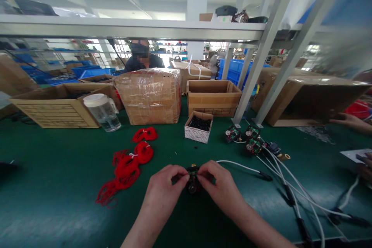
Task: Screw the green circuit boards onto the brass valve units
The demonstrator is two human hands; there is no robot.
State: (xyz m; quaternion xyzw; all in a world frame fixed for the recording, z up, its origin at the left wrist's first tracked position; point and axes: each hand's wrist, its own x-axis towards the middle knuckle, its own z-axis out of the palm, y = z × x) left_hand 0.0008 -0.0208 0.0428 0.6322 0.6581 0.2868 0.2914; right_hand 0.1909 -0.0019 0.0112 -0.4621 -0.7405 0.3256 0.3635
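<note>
At the middle front of the green table, my left hand (pixel 170 182) and my right hand (pixel 217 182) pinch a small circuit-board assembly (pixel 192 186) from either side. It has a dark body, a round clear part at the front and a brass tip on top; my fingertips cover its edges. A white cable (pixel 238 165) extends right from behind my right hand to a black sleeve. Further right lie several similar circuit-board assemblies (pixel 253 146) with white cables. Beyond my hands stands a small white box (pixel 197 135) of small black parts.
Red cord bundles (pixel 128 170) lie left. Behind are a water bottle (pixel 106 114), a wrapped carton (pixel 148 97) and an open carton (pixel 213 99). Metal shelf posts (pixel 261 58) rise at right. Another person's hand (pixel 353 122) reaches by a large carton; someone sits opposite.
</note>
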